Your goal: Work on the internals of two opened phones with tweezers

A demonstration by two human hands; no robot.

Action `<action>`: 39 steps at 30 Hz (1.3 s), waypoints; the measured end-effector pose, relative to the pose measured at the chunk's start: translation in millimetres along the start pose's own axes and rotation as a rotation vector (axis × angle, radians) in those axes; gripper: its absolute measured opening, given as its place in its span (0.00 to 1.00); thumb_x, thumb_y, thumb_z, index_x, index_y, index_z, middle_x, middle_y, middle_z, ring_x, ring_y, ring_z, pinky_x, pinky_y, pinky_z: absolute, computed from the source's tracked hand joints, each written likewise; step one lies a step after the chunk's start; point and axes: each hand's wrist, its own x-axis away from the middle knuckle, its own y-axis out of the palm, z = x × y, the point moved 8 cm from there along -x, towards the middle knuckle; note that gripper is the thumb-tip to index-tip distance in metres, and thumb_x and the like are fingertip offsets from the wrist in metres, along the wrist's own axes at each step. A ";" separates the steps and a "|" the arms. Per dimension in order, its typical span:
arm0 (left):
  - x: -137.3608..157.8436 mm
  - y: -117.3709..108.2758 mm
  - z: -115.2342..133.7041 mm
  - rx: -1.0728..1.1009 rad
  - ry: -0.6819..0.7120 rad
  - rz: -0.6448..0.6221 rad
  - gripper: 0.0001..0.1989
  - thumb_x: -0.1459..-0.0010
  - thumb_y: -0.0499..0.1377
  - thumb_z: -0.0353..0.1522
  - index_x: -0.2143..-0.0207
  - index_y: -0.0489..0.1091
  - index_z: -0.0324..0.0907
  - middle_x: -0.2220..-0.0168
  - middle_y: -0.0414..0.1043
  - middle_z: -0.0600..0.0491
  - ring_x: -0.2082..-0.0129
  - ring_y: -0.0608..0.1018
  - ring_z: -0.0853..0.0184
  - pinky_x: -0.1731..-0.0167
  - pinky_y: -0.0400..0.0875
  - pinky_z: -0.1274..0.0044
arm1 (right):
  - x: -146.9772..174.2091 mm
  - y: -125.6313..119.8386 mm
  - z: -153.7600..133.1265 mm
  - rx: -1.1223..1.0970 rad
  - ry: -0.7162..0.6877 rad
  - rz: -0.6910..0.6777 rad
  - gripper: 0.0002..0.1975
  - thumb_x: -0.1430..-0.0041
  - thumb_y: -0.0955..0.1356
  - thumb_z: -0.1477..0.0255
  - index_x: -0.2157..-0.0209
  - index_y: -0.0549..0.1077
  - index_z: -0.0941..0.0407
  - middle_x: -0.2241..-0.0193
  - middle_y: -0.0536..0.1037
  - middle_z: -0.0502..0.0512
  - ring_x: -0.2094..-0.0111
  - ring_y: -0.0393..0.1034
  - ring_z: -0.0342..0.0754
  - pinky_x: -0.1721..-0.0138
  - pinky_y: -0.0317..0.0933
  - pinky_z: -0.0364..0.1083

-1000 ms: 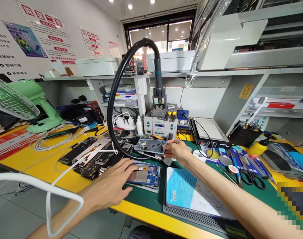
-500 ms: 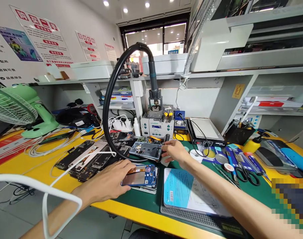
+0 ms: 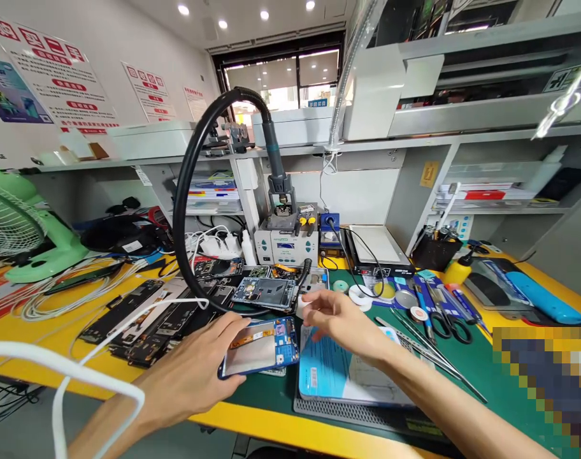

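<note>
My left hand [image 3: 207, 360] is closed on the left side of a blue phone frame [image 3: 259, 347], thumb at its near edge and fingers over its far edge. The frame is tilted up off a pale part lying under it and shows an orange flex cable. My right hand [image 3: 338, 319] hovers just right of the frame, fingers curved and apart, with nothing visible in them. By its fingertips stands a small white object [image 3: 301, 307], its kind unclear. Behind both hands lies an opened grey-blue phone [image 3: 264, 292].
A hot air station [image 3: 288, 245] stands at the back, its black hose [image 3: 178, 210] arching over the phones. Opened phones [image 3: 123, 312] lie left, near a white cable [image 3: 128, 335]. A blue-and-white packet [image 3: 329, 376] is in front; tweezers [image 3: 438, 360] and scissors [image 3: 450, 326] lie right.
My left hand has raised and tilted the blue phone frame. My right hand has moved from the grey-blue phone's right edge toward me. The whole view has shifted slightly right.
</note>
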 end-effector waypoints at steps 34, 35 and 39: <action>-147.1 -10.3 135.9 0.599 -0.052 0.053 0.10 0.36 0.54 0.37 0.67 0.74 0.51 0.67 0.78 0.56 0.67 0.78 0.65 0.66 0.72 0.72 | 43.7 -81.0 1.6 -0.158 -0.068 -0.032 0.15 0.50 0.77 0.61 0.77 0.73 0.55 0.79 0.61 0.45 0.77 0.47 0.42 0.75 0.42 0.45; -147.4 -9.9 135.0 0.612 -0.060 0.050 0.10 0.37 0.54 0.37 0.68 0.74 0.51 0.67 0.78 0.56 0.67 0.78 0.65 0.66 0.73 0.72 | 43.0 -81.2 3.2 -0.162 -0.066 -0.033 0.15 0.50 0.77 0.62 0.78 0.72 0.55 0.80 0.59 0.45 0.77 0.46 0.42 0.75 0.41 0.45; -148.2 -7.6 131.1 0.660 -0.087 0.037 0.07 0.39 0.57 0.36 0.69 0.74 0.51 0.68 0.78 0.56 0.68 0.79 0.65 0.68 0.73 0.73 | 41.4 -80.8 6.7 -0.168 -0.051 -0.038 0.15 0.49 0.76 0.66 0.80 0.70 0.55 0.82 0.57 0.43 0.78 0.42 0.41 0.76 0.37 0.45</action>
